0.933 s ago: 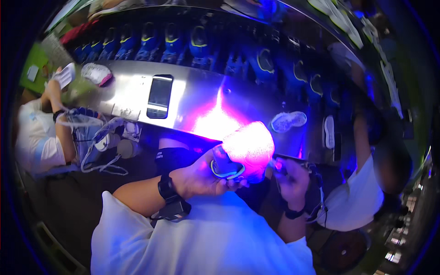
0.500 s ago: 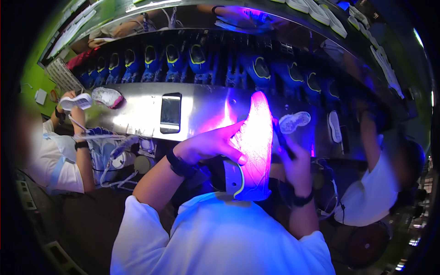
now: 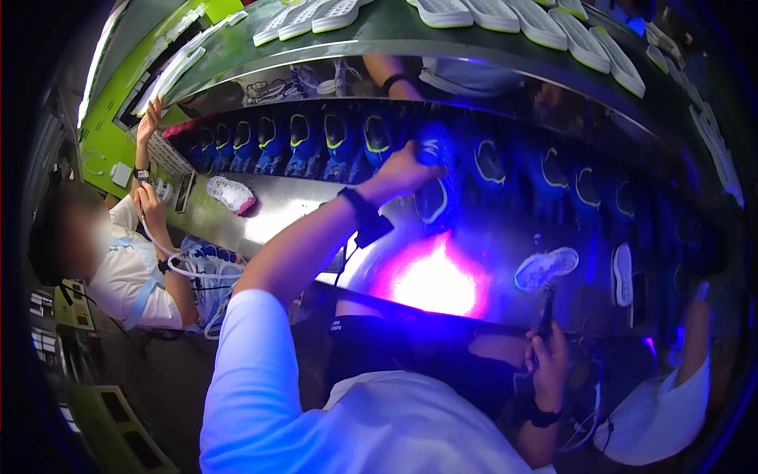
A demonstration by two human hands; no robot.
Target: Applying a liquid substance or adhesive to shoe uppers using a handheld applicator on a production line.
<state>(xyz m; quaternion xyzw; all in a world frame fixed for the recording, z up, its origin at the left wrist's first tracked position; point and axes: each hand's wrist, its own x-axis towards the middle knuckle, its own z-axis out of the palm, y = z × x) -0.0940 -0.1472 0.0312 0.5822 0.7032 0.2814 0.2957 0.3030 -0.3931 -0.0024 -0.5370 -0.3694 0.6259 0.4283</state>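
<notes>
My left hand (image 3: 409,169) reaches forward over the bench, its fingers closed round a blue sports shoe (image 3: 431,207) with a lime-edged collar. That shoe is at the row of similar blue shoes (image 3: 335,136) along the far side of the bench. Low at the right, my right hand (image 3: 548,362) grips a slim dark hand tool (image 3: 545,310), pointed upward; its exact kind is unclear. A worn whitish sole-shaped piece (image 3: 545,268) lies on the bench just beyond the tool.
Bright pink-violet light (image 3: 439,280) falls on the metal bench (image 3: 272,204). White soles (image 3: 537,24) line a green conveyor (image 3: 379,38) beyond. A co-worker (image 3: 130,265) sits at the left with white cord; another person (image 3: 663,411) is at the right.
My left hand has carried the shoe from the lit spot near me forward to the row. My right hand has drawn back and down to the right, still with the tool. The view has shifted.
</notes>
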